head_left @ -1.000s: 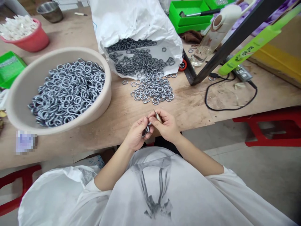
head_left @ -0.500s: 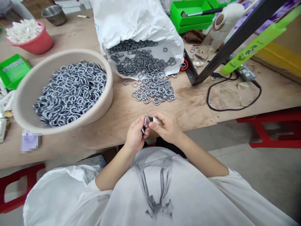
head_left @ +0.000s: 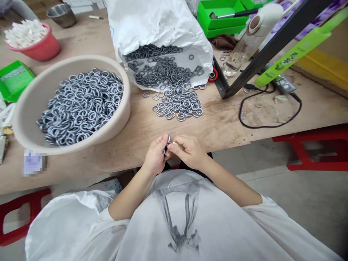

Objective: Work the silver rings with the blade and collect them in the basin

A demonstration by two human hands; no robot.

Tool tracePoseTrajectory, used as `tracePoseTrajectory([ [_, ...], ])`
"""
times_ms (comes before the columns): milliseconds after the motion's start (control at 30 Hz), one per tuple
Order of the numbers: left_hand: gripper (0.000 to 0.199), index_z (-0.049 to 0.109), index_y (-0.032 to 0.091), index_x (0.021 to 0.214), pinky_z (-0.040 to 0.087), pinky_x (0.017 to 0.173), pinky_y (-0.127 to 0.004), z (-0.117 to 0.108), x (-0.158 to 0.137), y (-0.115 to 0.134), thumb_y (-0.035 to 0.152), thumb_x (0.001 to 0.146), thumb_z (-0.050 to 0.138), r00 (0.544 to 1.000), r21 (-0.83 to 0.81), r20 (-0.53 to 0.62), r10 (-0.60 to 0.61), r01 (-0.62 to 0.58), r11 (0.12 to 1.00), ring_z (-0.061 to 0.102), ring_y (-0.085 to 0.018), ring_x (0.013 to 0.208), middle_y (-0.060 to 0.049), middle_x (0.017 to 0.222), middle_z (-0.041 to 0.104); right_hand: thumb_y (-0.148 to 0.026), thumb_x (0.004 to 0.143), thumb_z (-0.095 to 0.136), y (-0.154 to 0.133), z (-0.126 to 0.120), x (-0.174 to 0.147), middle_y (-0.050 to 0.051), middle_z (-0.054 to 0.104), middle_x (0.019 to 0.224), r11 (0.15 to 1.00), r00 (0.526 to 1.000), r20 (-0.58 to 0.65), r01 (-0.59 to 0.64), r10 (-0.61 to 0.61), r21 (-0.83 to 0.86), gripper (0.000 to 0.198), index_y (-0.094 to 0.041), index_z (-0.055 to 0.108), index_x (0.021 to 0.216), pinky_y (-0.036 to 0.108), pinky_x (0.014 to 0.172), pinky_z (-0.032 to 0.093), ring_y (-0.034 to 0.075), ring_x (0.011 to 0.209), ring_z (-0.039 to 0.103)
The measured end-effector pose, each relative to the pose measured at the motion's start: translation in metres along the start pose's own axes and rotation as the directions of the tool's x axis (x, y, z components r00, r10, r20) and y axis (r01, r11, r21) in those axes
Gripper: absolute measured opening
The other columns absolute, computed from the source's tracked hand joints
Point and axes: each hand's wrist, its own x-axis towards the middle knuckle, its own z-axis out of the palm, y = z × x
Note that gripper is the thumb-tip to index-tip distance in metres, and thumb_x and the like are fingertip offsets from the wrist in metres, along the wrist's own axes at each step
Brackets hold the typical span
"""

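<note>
My left hand (head_left: pixel 156 156) pinches a grey ring (head_left: pixel 169 139) between thumb and fingers, at the table's front edge. Closed right up against that ring is my right hand (head_left: pixel 191 152), its fingers wrapped around a small pale-handled tool (head_left: pixel 173 143). Most of the tool is hidden by the fingers, so its kind cannot be made out. Beyond both hands lies a loose pile of grey rings (head_left: pixel 179 103), spilling from the mouth of a white sack (head_left: pixel 160 25). To the left, a large beige basin (head_left: pixel 125 94) holds a heap of similar rings.
A black metal frame (head_left: pixel 252 63) rises at the right, beside a clear bottle (head_left: pixel 239 54) and a looped black cable (head_left: pixel 240 114). A red bowl (head_left: pixel 47 45) and green tray (head_left: pixel 16 94) stand left. Red stools (head_left: pixel 320 159) are below the table on both sides.
My right hand has moved slightly left against the ring and turned, so the tool's pale handle and dark part are now mostly covered. My left hand keeps its hold on the ring.
</note>
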Motion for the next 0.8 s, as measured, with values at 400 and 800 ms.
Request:
tracePoseTrajectory([
  [400, 0.047, 0.048, 0.017, 0.062, 0.023, 0.04, -0.018, -0.006, -0.012, 0.005, 0.054, 0.079, 0.071, 0.998, 0.067, 0.044, 0.045, -0.048, 0.997, 0.031, -0.005, 0.04, 0.005, 0.045, 0.042, -0.058, 0.094, 0.05, 0.019, -0.008, 0.015, -0.003, 0.05, 0.068, 0.988, 0.957, -0.256, -0.115, 0.139, 0.107, 0.039, -0.021, 0.054, 0.082, 0.027, 0.06, 0.031, 0.012, 0.062, 0.045],
  [800, 0.029, 0.074, 0.019, 0.107, 0.05, 0.081, -0.035, -0.05, -0.026, 0.119, 0.034, 0.094, 0.053, 0.497, 0.941, 0.061, 0.866, -0.317, 0.116, 0.066, -0.021, 0.086, -0.009, 0.091, 0.073, -0.056, 0.085, 0.064, 0.028, -0.009, 0.032, -0.006, 0.039, 0.067, 0.938, 0.951, -0.208, -0.156, 0.227, 0.311, 0.037, -0.021, 0.053, 0.08, 0.026, 0.058, 0.029, 0.011, 0.061, 0.035],
])
